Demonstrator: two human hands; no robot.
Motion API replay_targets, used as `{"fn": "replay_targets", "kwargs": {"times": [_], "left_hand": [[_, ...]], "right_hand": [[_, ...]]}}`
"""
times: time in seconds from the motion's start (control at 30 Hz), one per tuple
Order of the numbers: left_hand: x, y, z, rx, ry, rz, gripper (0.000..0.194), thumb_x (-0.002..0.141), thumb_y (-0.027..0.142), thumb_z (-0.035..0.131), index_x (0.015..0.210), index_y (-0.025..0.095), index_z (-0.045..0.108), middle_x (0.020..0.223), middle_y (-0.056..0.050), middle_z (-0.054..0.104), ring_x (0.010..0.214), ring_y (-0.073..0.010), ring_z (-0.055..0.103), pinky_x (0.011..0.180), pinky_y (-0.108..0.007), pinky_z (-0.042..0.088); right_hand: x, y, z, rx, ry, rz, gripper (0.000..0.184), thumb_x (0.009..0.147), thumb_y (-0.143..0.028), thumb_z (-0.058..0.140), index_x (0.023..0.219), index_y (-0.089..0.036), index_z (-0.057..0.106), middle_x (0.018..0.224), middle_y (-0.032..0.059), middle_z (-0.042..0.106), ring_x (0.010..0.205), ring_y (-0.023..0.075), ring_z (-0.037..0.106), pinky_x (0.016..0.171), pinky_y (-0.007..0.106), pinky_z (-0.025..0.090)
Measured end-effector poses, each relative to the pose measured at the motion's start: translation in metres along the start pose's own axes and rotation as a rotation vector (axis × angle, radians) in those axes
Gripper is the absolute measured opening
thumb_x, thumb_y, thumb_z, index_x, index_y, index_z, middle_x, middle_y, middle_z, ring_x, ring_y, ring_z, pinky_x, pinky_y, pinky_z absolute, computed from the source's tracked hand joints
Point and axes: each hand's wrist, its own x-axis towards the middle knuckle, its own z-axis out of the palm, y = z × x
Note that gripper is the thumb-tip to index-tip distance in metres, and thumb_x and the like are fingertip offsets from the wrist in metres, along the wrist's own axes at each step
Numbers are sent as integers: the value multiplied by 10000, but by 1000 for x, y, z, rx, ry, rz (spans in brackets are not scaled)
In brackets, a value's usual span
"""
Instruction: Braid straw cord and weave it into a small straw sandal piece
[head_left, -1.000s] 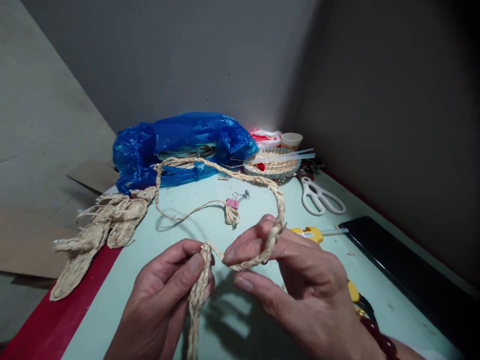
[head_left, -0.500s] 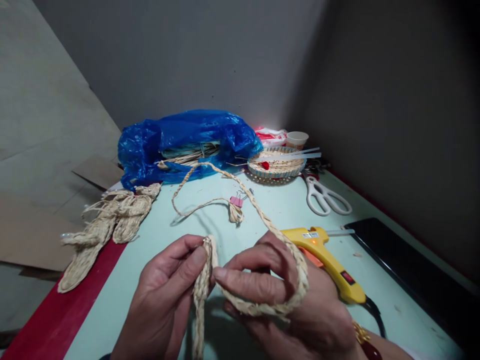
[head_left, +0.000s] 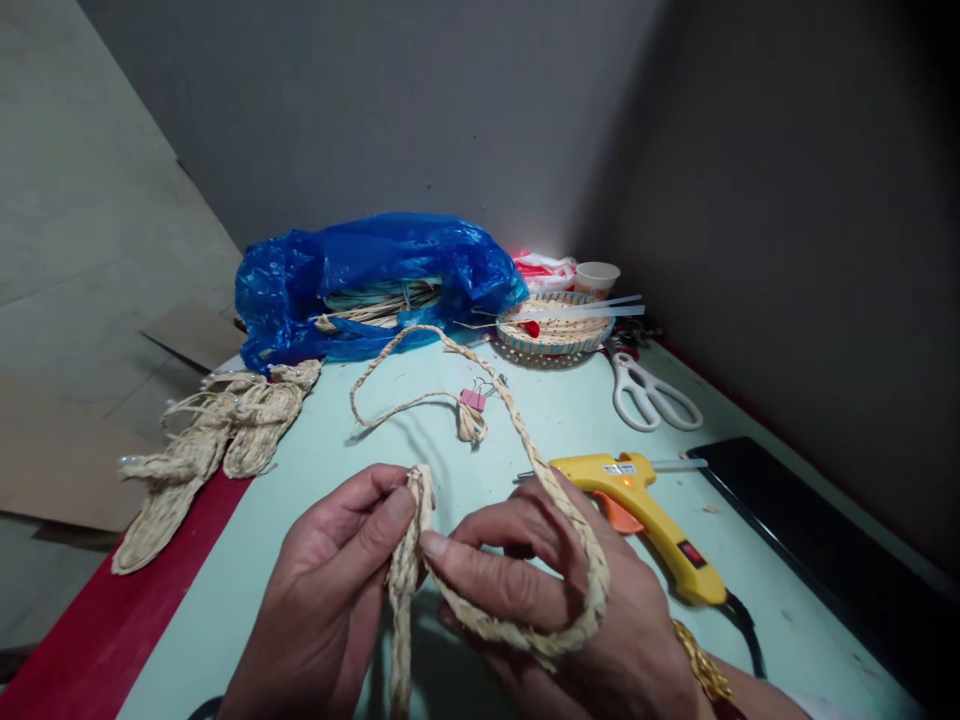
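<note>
A pale straw braid point(head_left: 403, 640) is folded back on itself between my hands. My left hand point(head_left: 330, 580) pinches the fold between thumb and fingers, and one end hangs down toward me. Against the side of the fold, my right hand point(head_left: 555, 600) presses the braid with thumb and fingertips. From there the braid loops over the back of my right hand and runs away across the table. Its thin far end is gathered under a pink binder clip point(head_left: 472, 400). A yellow glue gun point(head_left: 652, 510) with a lit orange light lies just beyond my right hand.
Finished woven straw slippers point(head_left: 225, 430) lie at the left edge. A blue plastic bag point(head_left: 405, 240) of straw stands at the back, beside a small basket point(head_left: 555, 340) with glue sticks and a cup point(head_left: 598, 277). White-handled scissors point(head_left: 652, 395) and a black flat object point(head_left: 795, 550) are at right.
Both hands keep their hold on the folded braid. My right hand has shifted slightly down, and the loop over it has moved a little. The view has tilted very slightly.
</note>
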Motion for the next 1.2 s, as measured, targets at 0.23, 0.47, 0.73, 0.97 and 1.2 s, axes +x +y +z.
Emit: {"fn": "replay_targets", "kwargs": {"times": [0.23, 0.47, 0.73, 0.97, 1.2], "left_hand": [[-1, -1, 0, 2, 36, 4, 322, 524, 250, 947, 752, 184, 729, 671, 11, 681, 566, -98, 604, 534, -181, 551], [-1, -1, 0, -27, -3, 5, 248, 589, 220, 910, 746, 177, 724, 642, 5, 654, 550, -98, 589, 518, -174, 531], [6, -4, -6, -33, -46, 25, 106, 757, 205, 795, 813, 195, 706, 688, 5, 654, 594, -116, 596, 553, -204, 551], [1, -6, -3, -78, -77, 38, 47, 816, 164, 729, 812, 189, 691, 711, 10, 635, 611, -103, 578, 570, -180, 531], [0, -6, 1, -77, -51, 41, 105, 752, 192, 796, 804, 182, 705, 663, 5, 619, 578, -114, 563, 537, -186, 533]], "right_hand": [[-4, 1, -3, 65, 6, -19, 222, 978, -209, 532, 1123, -156, 691, 966, -6, 727, 734, 128, 571, 796, 314, 471], [-3, -1, -2, 37, 45, -43, 245, 918, -138, 580, 1128, -139, 705, 931, 29, 752, 697, 169, 554, 652, 336, 477], [-3, -2, 1, 24, -50, -69, 258, 967, -185, 525, 1181, -88, 632, 892, 59, 726, 713, 193, 568, 684, 388, 442], [-8, 0, 1, -2, -10, -44, 291, 1000, -204, 486, 1227, -115, 644, 962, 55, 738, 748, 200, 537, 703, 374, 408], [-5, -4, 2, -16, 100, -29, 182, 979, -181, 583, 1082, -172, 732, 877, 5, 759, 715, 166, 516, 708, 346, 370]]}}
